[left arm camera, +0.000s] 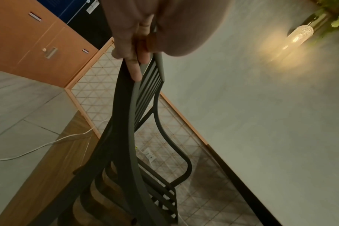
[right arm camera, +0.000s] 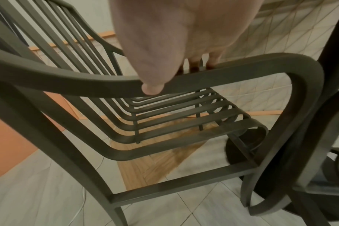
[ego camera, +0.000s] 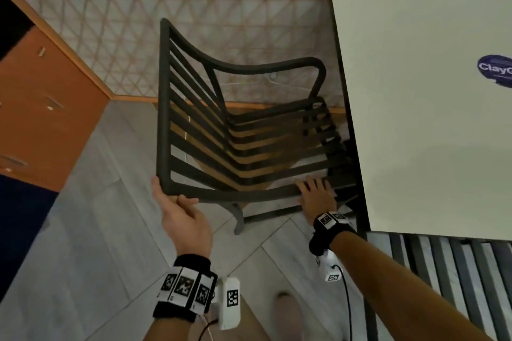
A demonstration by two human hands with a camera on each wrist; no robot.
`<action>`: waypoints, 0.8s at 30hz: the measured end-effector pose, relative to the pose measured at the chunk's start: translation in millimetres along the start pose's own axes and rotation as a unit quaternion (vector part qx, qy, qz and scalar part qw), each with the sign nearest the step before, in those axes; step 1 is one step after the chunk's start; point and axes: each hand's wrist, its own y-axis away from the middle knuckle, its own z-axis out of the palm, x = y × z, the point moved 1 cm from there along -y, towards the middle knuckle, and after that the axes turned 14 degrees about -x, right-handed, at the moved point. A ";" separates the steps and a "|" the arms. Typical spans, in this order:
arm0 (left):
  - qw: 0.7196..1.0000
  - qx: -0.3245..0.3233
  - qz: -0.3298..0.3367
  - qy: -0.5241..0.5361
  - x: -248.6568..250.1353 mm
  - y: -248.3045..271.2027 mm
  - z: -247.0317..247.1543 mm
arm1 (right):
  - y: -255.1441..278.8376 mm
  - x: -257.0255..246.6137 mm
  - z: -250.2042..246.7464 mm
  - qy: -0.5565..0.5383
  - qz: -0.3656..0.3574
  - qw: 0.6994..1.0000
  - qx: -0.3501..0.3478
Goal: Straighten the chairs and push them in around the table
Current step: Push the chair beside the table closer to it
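At the worktop's left edge: the dark slatted chair is stood on the floor, its seat front tucked just under the white worktop.
Chair facing: the backrest is turned away from the worktop, the seat toward it.
Left grip: the left hand is wrapped around the near top corner of the backrest; fingers are seen curled over the rail in the left wrist view.
Right grip: the right hand is laid over the near armrest, close to the worktop edge, thumb on one side and fingers over the other, so the rail is grasped.
Second chair: another slatted seat is seen at the worktop's near edge.
Beyond the chair: a lattice-patterned wall panel and an orange cabinet are in view.
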 end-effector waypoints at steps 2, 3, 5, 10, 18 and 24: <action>1.000 0.005 0.006 0.000 2.4 -11.6 -5.1 | -3.7 -2.0 -7.6 0.000 0.002 0.999 0.033; 1.000 0.007 0.007 -0.003 0.5 -19.4 -3.5 | -10.3 -2.0 -9.2 -0.005 0.004 0.999 0.047; 1.000 0.010 0.016 -0.012 0.1 -34.2 1.7 | -21.8 -1.1 -11.4 -0.013 0.005 0.998 0.061; 0.999 -0.005 0.037 -0.030 2.9 -66.4 8.9 | -36.3 -1.0 -17.0 -0.038 0.017 0.997 0.063; 0.996 -0.039 0.065 -0.051 17.7 -87.3 24.9 | -40.2 6.9 -18.8 -0.069 0.068 0.993 0.074; 0.992 -0.068 0.086 -0.070 23.9 -90.9 38.4 | -41.6 13.5 -21.5 -0.104 0.132 0.983 0.069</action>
